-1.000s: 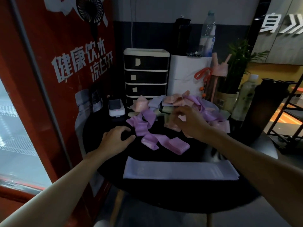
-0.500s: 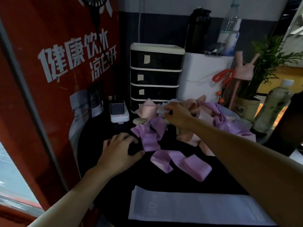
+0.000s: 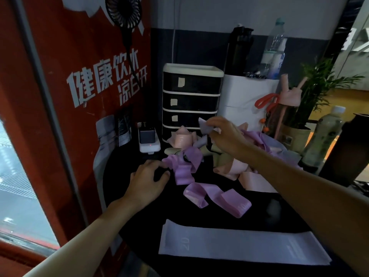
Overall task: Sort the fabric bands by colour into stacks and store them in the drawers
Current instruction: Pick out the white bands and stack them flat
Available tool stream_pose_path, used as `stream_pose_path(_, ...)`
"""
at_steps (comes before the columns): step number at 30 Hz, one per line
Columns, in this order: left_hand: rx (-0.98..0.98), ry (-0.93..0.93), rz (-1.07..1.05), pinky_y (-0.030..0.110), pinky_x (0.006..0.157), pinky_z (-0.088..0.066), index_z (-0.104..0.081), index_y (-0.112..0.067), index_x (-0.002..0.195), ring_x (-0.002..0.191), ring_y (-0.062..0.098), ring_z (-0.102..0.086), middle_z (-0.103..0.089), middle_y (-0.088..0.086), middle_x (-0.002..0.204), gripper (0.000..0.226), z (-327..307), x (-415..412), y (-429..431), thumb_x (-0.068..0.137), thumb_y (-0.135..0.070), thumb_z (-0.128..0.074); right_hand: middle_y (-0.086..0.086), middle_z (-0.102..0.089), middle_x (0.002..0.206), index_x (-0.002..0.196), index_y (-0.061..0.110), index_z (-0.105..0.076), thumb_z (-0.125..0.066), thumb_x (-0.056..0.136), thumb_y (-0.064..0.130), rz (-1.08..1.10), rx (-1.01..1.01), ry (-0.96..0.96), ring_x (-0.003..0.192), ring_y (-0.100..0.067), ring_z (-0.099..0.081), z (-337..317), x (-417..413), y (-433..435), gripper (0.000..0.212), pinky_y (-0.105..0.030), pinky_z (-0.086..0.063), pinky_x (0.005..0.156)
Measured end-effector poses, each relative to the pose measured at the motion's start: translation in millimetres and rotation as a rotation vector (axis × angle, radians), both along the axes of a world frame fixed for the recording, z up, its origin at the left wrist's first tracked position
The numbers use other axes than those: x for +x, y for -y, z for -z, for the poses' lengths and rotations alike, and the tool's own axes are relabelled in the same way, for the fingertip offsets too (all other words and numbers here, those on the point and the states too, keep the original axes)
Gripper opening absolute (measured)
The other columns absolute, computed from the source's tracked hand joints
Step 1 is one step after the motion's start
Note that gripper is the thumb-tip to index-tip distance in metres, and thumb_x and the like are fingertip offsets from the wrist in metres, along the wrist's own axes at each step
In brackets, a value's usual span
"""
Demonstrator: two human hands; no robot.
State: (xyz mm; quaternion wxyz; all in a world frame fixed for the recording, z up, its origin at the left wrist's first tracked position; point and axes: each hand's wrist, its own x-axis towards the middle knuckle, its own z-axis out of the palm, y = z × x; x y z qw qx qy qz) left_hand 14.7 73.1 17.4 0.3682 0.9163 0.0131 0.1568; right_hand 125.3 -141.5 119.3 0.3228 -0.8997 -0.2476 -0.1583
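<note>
The dark round worktop (image 3: 119,176) carries everything. At its back stands the drawer unit (image 3: 191,96), its visible drawers closed and each with a small paper tag. In front of it lies the heap of fabric bands (image 3: 235,166), a tangle of pink, purple, pale lavender and dull beige loops folded over one another. Along the near edge a flat lavender band (image 3: 239,248), printed "20" near its left end, lies smoothed out, probably the start of that colour's stack; whether it is one layer or several I cannot tell. Between it and the heap a purple band (image 3: 217,200) lies in loose curls. The left hand (image 3: 147,180) rests palm down on the worktop, fingers relaxed and holding nothing, just beside a purple loop. The right hand (image 3: 225,136), over the back of the heap, pinches a pale lavender band (image 3: 205,127) between thumb and fingers, its free corner sticking up before the lower drawers. The step looks like drawing this band free. It runs down among other loops, so a slow lift is wise, with the left hand pressing the heap down. It can then be flattened and laid edge to edge on the flat one. The cloth looks thin, limp and matte.
</note>
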Motion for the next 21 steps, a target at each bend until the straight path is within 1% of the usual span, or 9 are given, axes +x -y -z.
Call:
stream_pose_path(2,-0.044,0.064,0.011,0.049,0.105,-0.041,-0.055,-0.061,0.09,0.112,0.009,-0.056,-0.058,-0.019,0.11,0.015,-11.9,-3.4,3.2,0.08,-0.054,-0.048,-0.024,-0.06,0.116,0.103,-0.012,-0.064,-0.05,0.084,-0.015,-0.028,0.05,0.047,0.104,-0.03,-0.06,-11.0,-7.4,3.7,0.024,-0.034,-0.05,0.086)
stream_pose_path(4,-0.071,0.163,0.034,0.043,0.101,-0.046,-0.059,-0.055,0.09,0.107,0.006,-0.058,-0.062,-0.017,0.108,0.018,-29.8,-4.7,8.7,0.087,-0.038,-0.057,-0.017,-0.057,0.124,0.114,-0.003,-0.064,-0.05,0.085,-0.014,-0.057,0.092,0.07,0.112,-0.024,-0.055,-21.8,-14.4,7.1,0.034,-0.025,-0.044,0.093)
stream_pose_path(6,-0.097,0.242,0.076,0.029,0.091,-0.048,-0.062,-0.041,0.096,0.1,0.005,-0.059,-0.063,-0.007,0.108,0.023,-51.5,-5.5,14.9,0.092,-0.019,-0.061,-0.012,-0.054,0.128,0.119,0.0,-0.062,-0.045,0.086,-0.014,-0.083,0.128,0.041,0.115,-0.019,-0.051,-36.1,-27.9,8.7,0.04,-0.025,-0.042,0.094)
stream_pose_path(9,-0.099,0.315,0.142,0.009,0.08,-0.039,-0.063,-0.024,0.109,0.099,0.003,-0.057,-0.061,-0.004,0.11,0.017,-86.8,-8.6,27.5,0.096,-0.014,-0.058,-0.004,-0.053,0.125,0.12,0.003,-0.062,-0.041,0.089,-0.013,-0.115,0.246,0.001,0.106,-0.01,-0.052,-55.7,-48.6,10.4,0.041,-0.016,-0.045,0.085)
stream_pose_path(11,-0.132,0.352,0.165,0.01,0.079,-0.039,-0.063,-0.02,0.114,0.099,0.004,-0.058,-0.062,-0.004,0.112,0.02,-107.0,-11.9,37.7,0.097,-0.013,-0.056,-0.004,-0.055,0.123,0.12,0.003,-0.063,-0.042,0.09,-0.013,-0.125,0.337,0.031,0.097,-0.007,-0.055,-67.5,-61.8,9.7,0.039,-0.01,-0.045,0.076)
stream_pose_path(12,-0.162,0.368,0.176,0.01,0.079,-0.04,-0.063,-0.017,0.118,0.098,0.002,-0.058,-0.062,-0.005,0.113,0.022,-116.4,-15.3,43.7,0.098,-0.012,-0.055,-0.005,-0.057,0.123,0.119,0.003,-0.064,-0.043,0.09,-0.013,-0.133,0.388,0.045,0.097,-0.008,-0.057,-73.1,-67.8,9.3,0.039,-0.011,-0.046,0.077)
stream_pose_path(16,-0.325,0.379,0.25,0.005,0.082,-0.045,-0.061,-0.015,0.122,0.094,-0.017,-0.057,-0.062,-0.013,0.111,0.025,-147.0,-33.4,63.9,0.101,-0.008,-0.05,0.002,-0.06,0.11,0.116,0.007,-0.065,-0.047,0.091,-0.009,-0.233,0.573,-0.047,0.089,-0.004,-0.058,-92.1,-101.2,9.5,0.035,-0.015,-0.05,0.08)
stream_pose_path(19,-0.406,0.392,0.296,0.013,0.091,-0.049,-0.06,-0.01,0.129,0.104,-0.006,-0.062,-0.066,-0.007,0.117,0.03,-157.8,-47.8,75.2,0.103,-0.009,-0.047,0.003,-0.061,0.111,0.111,0.013,-0.066,-0.048,0.092,-0.006,-0.325,0.622,-0.154,0.097,-0.01,-0.061,-95.5,-124.1,10.5,0.032,-0.022,-0.051,0.084)
stream_pose_path(21,-0.47,0.386,0.304,0.018,0.087,-0.053,-0.062,-0.009,0.127,0.101,0.003,-0.066,-0.069,-0.001,0.113,0.028,-162.2,-56.9,81.5,0.103,-0.012,-0.048,-0.005,-0.062,0.12,0.114,0.012,-0.066,-0.049,0.092,-0.005,-0.349,0.638,-0.191,0.11,-0.019,-0.061,-93.8,-134.8,11.5,0.032,-0.028,-0.053,0.09)
